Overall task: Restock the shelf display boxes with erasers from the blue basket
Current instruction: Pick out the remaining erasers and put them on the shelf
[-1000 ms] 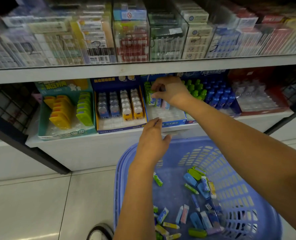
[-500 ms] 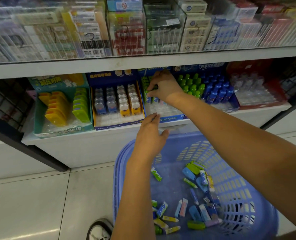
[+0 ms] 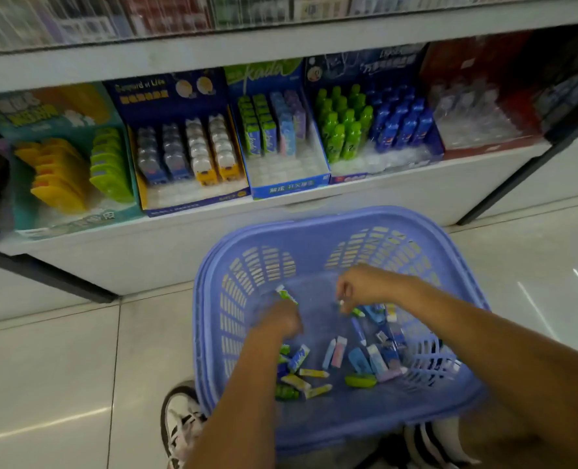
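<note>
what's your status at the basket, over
Both grips down in the blue basket. Left grip at a green eraser, right grip over the loose erasers; holds too blurred to call. Display box front rows bare, nothing in the way.

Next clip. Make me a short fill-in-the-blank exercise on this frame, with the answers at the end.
1. The left hand and the right hand are both inside the ___ basket.
2. The basket stands on the ___, in front of the shelf.
3. The eraser by the left hand's fingertips is ___ and white.
4. In the eraser display box, the empty slots are in the ___ rows.

Missing words: blue; floor; green; front
</note>
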Available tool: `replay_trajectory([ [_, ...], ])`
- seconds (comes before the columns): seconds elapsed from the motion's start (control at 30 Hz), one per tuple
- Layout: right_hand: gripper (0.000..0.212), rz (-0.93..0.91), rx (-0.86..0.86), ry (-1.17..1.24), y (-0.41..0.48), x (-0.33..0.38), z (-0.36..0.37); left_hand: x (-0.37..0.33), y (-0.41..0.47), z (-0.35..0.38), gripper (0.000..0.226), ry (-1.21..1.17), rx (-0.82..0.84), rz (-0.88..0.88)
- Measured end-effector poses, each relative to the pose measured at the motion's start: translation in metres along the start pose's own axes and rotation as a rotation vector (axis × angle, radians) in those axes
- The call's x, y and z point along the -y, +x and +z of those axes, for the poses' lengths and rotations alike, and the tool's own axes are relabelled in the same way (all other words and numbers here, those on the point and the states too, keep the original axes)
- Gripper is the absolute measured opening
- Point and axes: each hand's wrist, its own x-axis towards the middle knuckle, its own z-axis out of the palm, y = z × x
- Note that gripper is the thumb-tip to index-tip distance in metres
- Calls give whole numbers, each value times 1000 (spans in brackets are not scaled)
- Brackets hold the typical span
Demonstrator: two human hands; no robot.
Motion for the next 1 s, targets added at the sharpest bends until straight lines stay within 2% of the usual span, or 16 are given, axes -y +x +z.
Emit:
replay_trajectory([
  [0.1,45,-40,127,-63,21,-20,52,11,5,29,29,89,62,-15],
  [0.2,51,-123,151,-166,40,-26,89,12,8,42,30,124,21,-26],
  [0.27,46,-158,117,-157,52,-25,103,14,10,51,31,161,1,-29],
  [0.4,33,-148,-3,8,77,-15,118,14,14,68,33,254,17,-57],
  [0.57,28,-156,-134,163,96,-9,117,15,18,73,44,200,31,-114],
  [0.7,32,-122,-323,227,112,2,101,20,23,57,52,111,20,-233],
  [0.77,43,-76,-292,223,123,13,96,23,27,43,45,52,22,-267],
  [0.87,68,92,-169,230,136,29,95,30,29,25,37,2,5,-322],
  [1.0,48,148,-202,115,141,36,98,30,27,5,22,-105,-51,-305],
])
